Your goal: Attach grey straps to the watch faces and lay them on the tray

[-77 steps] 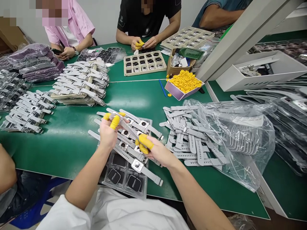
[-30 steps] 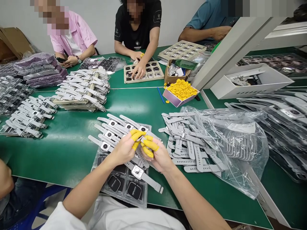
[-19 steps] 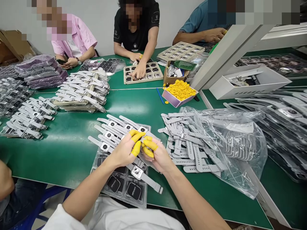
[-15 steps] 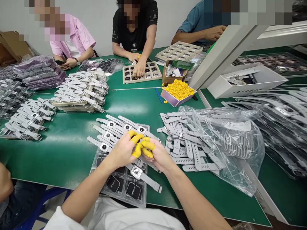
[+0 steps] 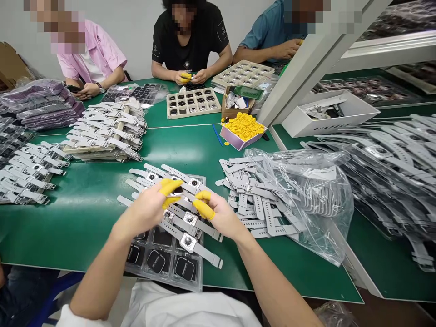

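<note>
My left hand point(image 5: 155, 204), with yellow finger covers, grips a dark-faced watch body point(image 5: 177, 190) above the tray. To its right, my right hand point(image 5: 218, 211) pinches a grey strap point(image 5: 189, 195) that meets the watch body; whether the two are joined I cannot tell. Beneath both hands, watches with grey straps point(image 5: 188, 243) lie slantwise across a clear plastic tray point(image 5: 199, 277) with black square pieces in its pockets. Loose grey straps point(image 5: 269, 213) are piled right of my right hand, partly under a clear plastic bag point(image 5: 320, 200).
A box of yellow finger covers point(image 5: 242, 131) stands beyond the straps, near a blue stick point(image 5: 217, 135). Stacked watches point(image 5: 109, 127) fill the left side. A white box point(image 5: 327, 116) and slanted post point(image 5: 306, 59) stand right. Three people sit across the table.
My hands have moved apart and now show a watch body and strap between them. The view has shifted slightly. Across the table, a person's hands have drawn back from the beige tray.
</note>
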{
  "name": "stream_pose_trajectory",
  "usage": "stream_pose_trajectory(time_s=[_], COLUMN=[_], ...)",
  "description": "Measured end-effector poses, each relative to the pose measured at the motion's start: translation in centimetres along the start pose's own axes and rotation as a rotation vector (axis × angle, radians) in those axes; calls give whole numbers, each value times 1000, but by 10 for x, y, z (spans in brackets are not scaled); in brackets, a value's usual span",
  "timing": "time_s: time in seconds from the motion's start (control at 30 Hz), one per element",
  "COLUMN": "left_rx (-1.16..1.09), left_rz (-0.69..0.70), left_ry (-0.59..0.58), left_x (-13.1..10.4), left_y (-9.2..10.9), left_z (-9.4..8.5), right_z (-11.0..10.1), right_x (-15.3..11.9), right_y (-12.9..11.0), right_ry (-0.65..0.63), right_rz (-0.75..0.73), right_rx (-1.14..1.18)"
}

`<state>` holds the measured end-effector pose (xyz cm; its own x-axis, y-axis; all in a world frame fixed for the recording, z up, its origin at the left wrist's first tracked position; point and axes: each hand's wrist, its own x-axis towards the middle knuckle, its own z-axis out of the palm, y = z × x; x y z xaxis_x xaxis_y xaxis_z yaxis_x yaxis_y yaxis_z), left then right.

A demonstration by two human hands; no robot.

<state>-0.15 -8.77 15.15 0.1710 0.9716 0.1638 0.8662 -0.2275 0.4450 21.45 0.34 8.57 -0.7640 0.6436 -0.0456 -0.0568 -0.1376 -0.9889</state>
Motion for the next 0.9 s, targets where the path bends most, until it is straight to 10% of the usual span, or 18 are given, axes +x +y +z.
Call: stream_pose_trajectory(time_s=[0.2,0.33,0.43,0.6,0.9], left_rx=[379,225,-6,-118,65], left_rz=[-8,-34,-128,-304,-220], left_ry=[-160,-205,-336,-589,-462], left_x=[-28,-53,-70,-86,-87], left_y=[-17,-15,-15,-19,-19], left_z=[-45,-53,-48,-25,4], right_z=[-14,-49,-87,-119,-128], right_x=[-5,-7,-10,-18,-16], right_y=[-9,-10,-2,13,19], right_ry=[-142,218,488,434,408], right_rz=[29,89,173,330,326], right_rx=[-437,-792,-1146,-1404,-1397])
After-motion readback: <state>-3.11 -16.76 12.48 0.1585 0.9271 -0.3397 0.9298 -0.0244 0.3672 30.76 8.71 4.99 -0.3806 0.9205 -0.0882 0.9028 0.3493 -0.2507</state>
